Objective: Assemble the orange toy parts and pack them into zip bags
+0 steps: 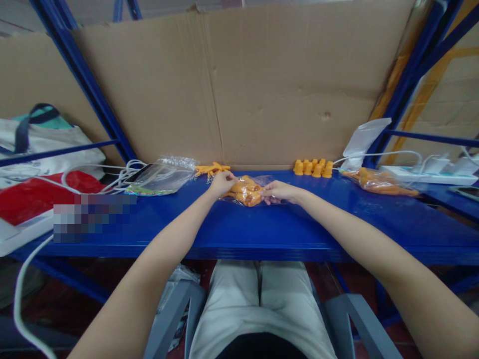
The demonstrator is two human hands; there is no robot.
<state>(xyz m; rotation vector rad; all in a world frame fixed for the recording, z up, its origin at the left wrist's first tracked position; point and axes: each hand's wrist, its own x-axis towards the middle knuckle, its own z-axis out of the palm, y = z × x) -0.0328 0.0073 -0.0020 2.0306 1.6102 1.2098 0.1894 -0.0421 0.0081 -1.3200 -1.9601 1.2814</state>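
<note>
A clear plastic bag [245, 191] with orange pieces inside lies on the blue tabletop in front of me. My left hand [222, 183] is closed in a pinch at the bag's upper left edge. From the other side, my right hand [276, 192] grips the right end of the bag, fingers curled against the plastic. The exact shape of the pieces inside is blurred by the shiny film. Just behind my left hand lies a small heap of orange figures with thin chains [214, 168].
Several orange cup-shaped pieces [313, 168] stand at the back right. Farther right lie another bag of orange pieces [377, 181] and a white power strip [430, 175]. Clear empty bags [164, 175], white cables and a red bag [48, 194] are on the left. Cardboard [269, 89] walls the back.
</note>
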